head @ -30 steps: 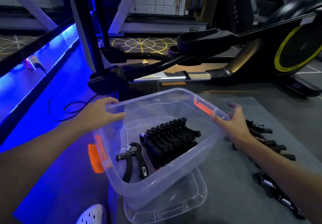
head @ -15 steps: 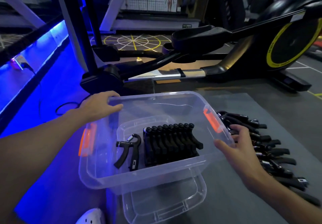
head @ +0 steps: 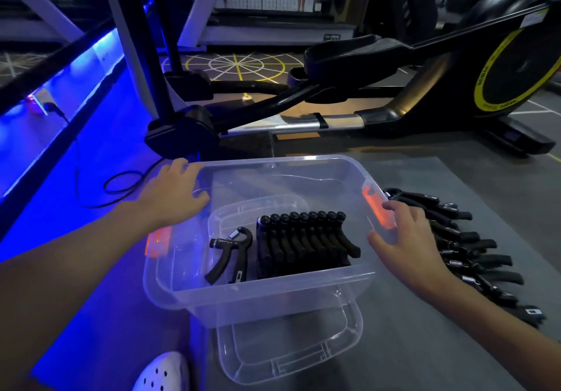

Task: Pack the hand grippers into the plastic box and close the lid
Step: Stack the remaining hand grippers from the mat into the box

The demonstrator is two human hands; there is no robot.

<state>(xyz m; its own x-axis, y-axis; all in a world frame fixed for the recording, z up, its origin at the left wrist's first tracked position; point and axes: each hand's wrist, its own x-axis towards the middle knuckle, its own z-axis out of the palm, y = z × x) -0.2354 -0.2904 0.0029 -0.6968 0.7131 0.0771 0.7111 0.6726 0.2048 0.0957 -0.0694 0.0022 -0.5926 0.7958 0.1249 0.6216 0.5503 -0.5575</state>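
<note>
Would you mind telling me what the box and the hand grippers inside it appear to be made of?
The box: clear glossy plastic; contents show through its walls. The loose hand gripper: matte black handles, likely foam or rubber, with a shiny metal coil spring.

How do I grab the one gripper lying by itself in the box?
Come straight down through the open plastic box and pinch the lone hand gripper across its two handles. It lies flat, handles spread, with the packed row close on its right.
</note>
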